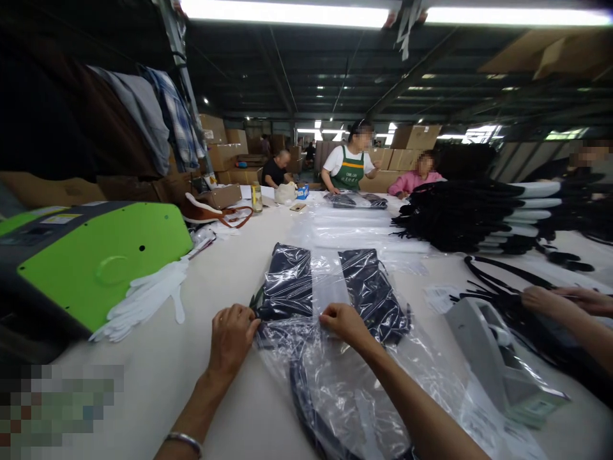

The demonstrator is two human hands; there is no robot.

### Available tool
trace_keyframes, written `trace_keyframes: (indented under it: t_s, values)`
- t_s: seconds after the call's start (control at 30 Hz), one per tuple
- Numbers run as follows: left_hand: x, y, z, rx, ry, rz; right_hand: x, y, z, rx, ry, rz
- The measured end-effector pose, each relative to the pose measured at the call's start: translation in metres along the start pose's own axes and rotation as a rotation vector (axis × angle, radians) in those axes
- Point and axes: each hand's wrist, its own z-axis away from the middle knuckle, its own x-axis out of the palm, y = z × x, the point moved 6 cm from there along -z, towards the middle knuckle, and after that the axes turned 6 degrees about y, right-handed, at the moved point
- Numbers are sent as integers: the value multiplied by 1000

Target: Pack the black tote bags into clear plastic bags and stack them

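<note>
A clear plastic bag (pixel 335 383) lies on the pale table, with black fabric items inside: a left panel (pixel 287 281), a right panel (pixel 371 291) and a curved black strap (pixel 302 399) nearer to me. A pale strip runs between the two panels. My left hand (pixel 232 335) pinches the bag's plastic at the lower left corner of the left panel. Near the middle, my right hand (pixel 341 321) has its fingers closed on the plastic beside the pale strip.
At the left stand a green machine (pixel 115 255) and white gloves (pixel 148 294). A grey tape dispenser (pixel 502 358) is at the right, near another person's hands (pixel 555 303). Black items (pixel 474 217) are stacked behind. Several people sit or stand across the table (pixel 230 255).
</note>
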Motion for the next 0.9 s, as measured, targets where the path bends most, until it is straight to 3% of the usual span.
trace_keyframes:
  t_s: [0.1, 0.23, 0.33, 0.47, 0.63, 0.7, 0.77, 0.83, 0.9]
  values:
    - [-3, 29, -4, 56, 70, 81, 1, 2, -4, 17, -11, 37]
    - [21, 84, -15, 177, -56, 217, 0, 1, -7, 41, -17, 83]
    - [44, 110, -21, 151, -157, 277, -2, 1, -8, 47, -27, 100]
    - [64, 114, -27, 16, -236, 336, -5, 5, -9, 49, -44, 103]
    - [71, 111, -30, -12, -288, 369, -21, 11, -7, 65, -17, 109]
    - [73, 109, -31, -17, -309, 378, -44, 16, 2, 65, 13, 97]
    - [74, 109, -32, -17, -330, 386, -81, 28, 19, 51, 69, 26]
    - [75, 108, -34, -11, -353, 398, -134, 51, 45, 57, 180, -61]
    - [77, 108, -36, -2, -377, 412, -195, 89, 79, 135, 348, -43]
